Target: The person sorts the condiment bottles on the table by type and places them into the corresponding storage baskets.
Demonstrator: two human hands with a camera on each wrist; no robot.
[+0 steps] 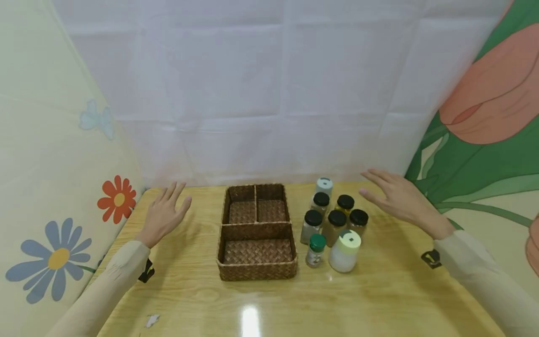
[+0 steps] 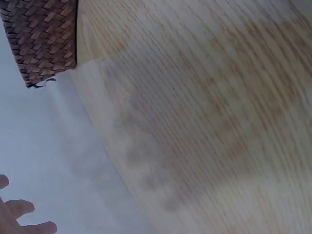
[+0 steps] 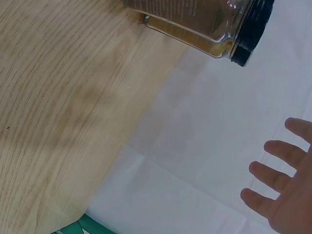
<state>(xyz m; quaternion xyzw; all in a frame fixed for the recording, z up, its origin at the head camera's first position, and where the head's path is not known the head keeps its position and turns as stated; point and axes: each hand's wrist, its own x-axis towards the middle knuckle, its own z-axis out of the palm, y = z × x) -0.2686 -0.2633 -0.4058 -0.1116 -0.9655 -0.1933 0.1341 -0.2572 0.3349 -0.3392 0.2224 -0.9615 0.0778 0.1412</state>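
Observation:
My left hand [image 1: 163, 216] hovers over the table left of a brown woven basket [image 1: 258, 272], fingers spread and holding nothing. The basket has two small compartments at the back and one wide one in front, with bare woven bottoms. To its right stands a cluster of jars: several black-lidded ones [image 1: 313, 227], a green-capped shaker [image 1: 316, 250], a white jar with a pale yellow lid [image 1: 344, 255] and a light-capped bottle [image 1: 324, 185] behind. Right of the jars is my right hand [image 1: 397, 196], fingers extended and touching nothing. In the right wrist view a glass jar [image 3: 195, 19] shows its black lid.
The wooden table [image 1: 189, 299] carries a small white scrap [image 1: 152, 320] at its front left. A white cloth [image 1: 252, 93] hangs along the back edge. Flower-printed cloth [image 1: 50, 164] borders the left side, and a tulip-printed cloth [image 1: 497, 107] the right.

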